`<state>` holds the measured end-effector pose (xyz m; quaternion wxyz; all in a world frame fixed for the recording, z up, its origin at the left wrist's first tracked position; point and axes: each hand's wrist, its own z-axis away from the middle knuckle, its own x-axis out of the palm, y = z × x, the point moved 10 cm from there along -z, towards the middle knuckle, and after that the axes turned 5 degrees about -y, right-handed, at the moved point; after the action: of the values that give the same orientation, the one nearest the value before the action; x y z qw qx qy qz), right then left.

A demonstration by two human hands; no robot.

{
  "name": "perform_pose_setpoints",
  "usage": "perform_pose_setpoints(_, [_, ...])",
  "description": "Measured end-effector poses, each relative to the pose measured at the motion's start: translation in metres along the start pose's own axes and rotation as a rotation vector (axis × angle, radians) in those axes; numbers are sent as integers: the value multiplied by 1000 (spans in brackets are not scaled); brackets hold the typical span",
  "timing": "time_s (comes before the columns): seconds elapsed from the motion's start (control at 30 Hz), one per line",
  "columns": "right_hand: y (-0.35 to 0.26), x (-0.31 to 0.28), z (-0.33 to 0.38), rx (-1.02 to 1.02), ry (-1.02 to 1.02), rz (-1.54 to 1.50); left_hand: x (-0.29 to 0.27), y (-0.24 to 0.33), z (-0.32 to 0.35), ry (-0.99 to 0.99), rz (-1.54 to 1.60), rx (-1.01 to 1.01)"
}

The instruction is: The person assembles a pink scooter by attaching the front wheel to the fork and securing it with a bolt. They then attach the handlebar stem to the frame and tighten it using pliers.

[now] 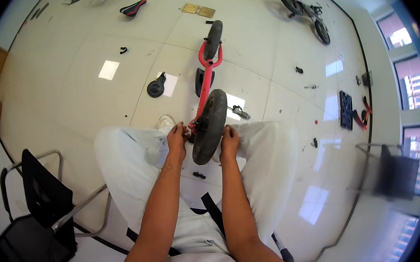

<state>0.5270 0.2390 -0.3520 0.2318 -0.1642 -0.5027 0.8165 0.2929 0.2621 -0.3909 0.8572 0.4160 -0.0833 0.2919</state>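
Between my knees stands a small bike with a pink-red frame (207, 87) and two wheels. Its near wheel (211, 126) has a thick black tyre, and the far wheel (213, 38) sits in a pink-red fork. My left hand (176, 138) is at the near wheel's left side, its fingers pinched together by the frame's end and the hub. Against the right side of the same wheel is my right hand (230, 142), fingers closed and partly hidden. Whatever small part either hand pinches cannot be made out.
Around lie a black round part (156, 87), a bike saddle (133, 8), flat tan pieces (198, 10) and a black tool case (346, 110). Another bike (299, 6) is at the far right. Chairs stand at left (43, 187) and right (396, 171).
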Motion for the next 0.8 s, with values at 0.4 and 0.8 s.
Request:
perform_pose_setpoints(0.4, [-212,111,32,-702,-394,719,4,-8,-9,83,-204,129])
perform_pose_setpoints(0.8, [-185,43,43,-253,-255,369,9,76,31,262,-662,503])
